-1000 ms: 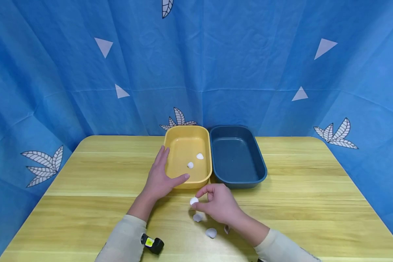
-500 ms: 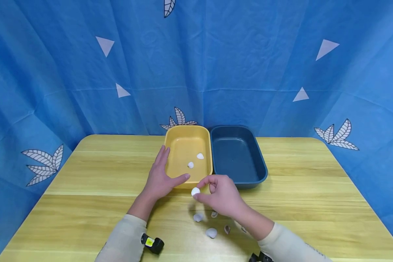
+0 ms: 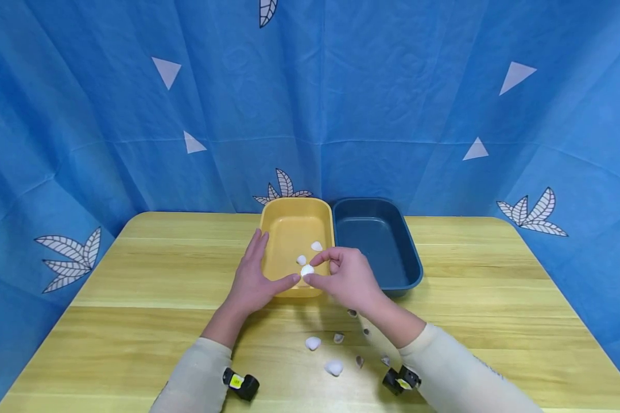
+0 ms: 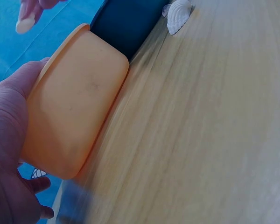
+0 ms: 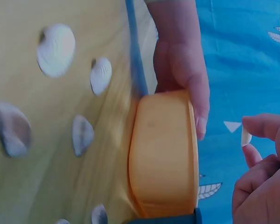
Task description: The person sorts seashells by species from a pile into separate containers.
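Observation:
My right hand [image 3: 348, 279] pinches a white seashell [image 3: 307, 271] between thumb and fingers. It is above the near end of the yellow tray [image 3: 294, 292]. In the right wrist view the pinched seashell [image 5: 246, 138] appears edge-on. My left hand [image 3: 255, 281] spans the tray's near left corner, fingers straight along the left side and thumb over the near rim. Inside the tray lie two white seashells, one [image 3: 316, 246] farther back and one [image 3: 301, 260] nearer the middle. Several seashells lie on the table, among them a large white one [image 3: 333, 367].
A dark blue tray [image 3: 378, 289] stands against the yellow one on its right. Smaller brownish shells [image 3: 338, 338] lie partly under my right forearm. A blue patterned curtain [image 3: 320, 103] hangs behind the wooden table [image 3: 160, 275].
My right hand has moved forward with the seashell, from above the table to over the yellow tray. More table shells have come into sight. The left hand has stayed put.

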Motion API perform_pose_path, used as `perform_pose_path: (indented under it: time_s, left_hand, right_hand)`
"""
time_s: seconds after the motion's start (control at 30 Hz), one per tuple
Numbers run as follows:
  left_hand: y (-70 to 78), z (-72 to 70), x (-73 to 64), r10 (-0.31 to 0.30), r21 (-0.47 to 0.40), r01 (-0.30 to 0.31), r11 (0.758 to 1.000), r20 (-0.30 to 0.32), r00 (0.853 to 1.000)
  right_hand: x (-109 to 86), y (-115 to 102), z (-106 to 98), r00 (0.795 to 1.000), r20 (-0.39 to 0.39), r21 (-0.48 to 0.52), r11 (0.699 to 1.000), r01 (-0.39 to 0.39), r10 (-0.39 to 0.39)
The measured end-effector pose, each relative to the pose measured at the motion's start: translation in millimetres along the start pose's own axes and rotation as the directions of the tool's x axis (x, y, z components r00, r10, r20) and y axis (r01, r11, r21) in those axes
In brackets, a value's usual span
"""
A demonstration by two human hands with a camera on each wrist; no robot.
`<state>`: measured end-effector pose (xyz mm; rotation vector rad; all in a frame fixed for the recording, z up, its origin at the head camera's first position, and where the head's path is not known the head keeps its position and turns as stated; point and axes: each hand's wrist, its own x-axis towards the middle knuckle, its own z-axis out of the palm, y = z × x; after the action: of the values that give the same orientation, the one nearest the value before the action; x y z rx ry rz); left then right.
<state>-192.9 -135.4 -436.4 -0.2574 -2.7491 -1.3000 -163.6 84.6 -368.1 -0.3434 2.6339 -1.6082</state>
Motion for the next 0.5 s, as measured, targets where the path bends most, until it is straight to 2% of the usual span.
perform_pose_path:
  time_s: [0.5]
  left_hand:
    - [-0.7,1.0,1.0,-0.009,0.001,0.009,1.0,0.004,1.0]
  right_hand:
    - [45.3,8.0,3.7,0.993,-0.109,-0.051,0.997,-0.057,0.051]
